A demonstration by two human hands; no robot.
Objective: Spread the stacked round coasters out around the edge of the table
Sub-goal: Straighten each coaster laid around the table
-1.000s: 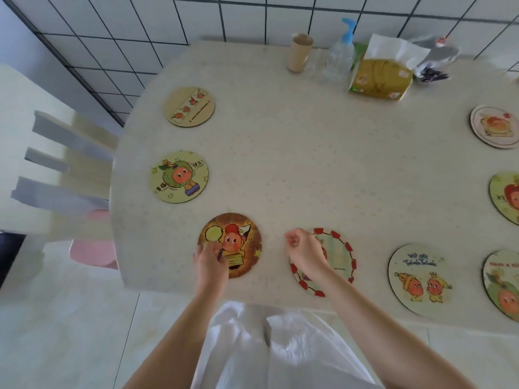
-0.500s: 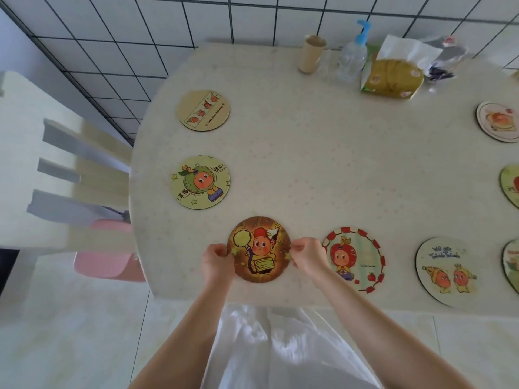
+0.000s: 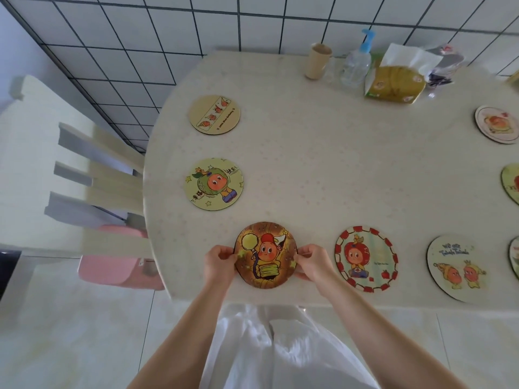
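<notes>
A brown round coaster (image 3: 265, 255) with a cartoon figure lies at the near left edge of the cream table (image 3: 337, 169). My left hand (image 3: 219, 262) pinches its left rim and my right hand (image 3: 311, 261) pinches its right rim. Other coasters lie singly along the table's edge: a green one (image 3: 214, 184), a tan one (image 3: 214, 114), a red-bordered one (image 3: 366, 259), a pale one with two figures (image 3: 456, 268), and more cut off at the right, such as a white one (image 3: 497, 124).
At the back of the table stand a beige cup (image 3: 318, 61), a pump bottle (image 3: 358, 61), a yellow tissue pack (image 3: 396, 80) and a crumpled bag (image 3: 443, 66). A cream chair (image 3: 92, 175) with a pink seat (image 3: 118, 259) stands left of the table.
My right hand left the red-bordered coaster and came to the brown coaster's right rim. Both hands now hold the brown coaster; the view shifted left.
</notes>
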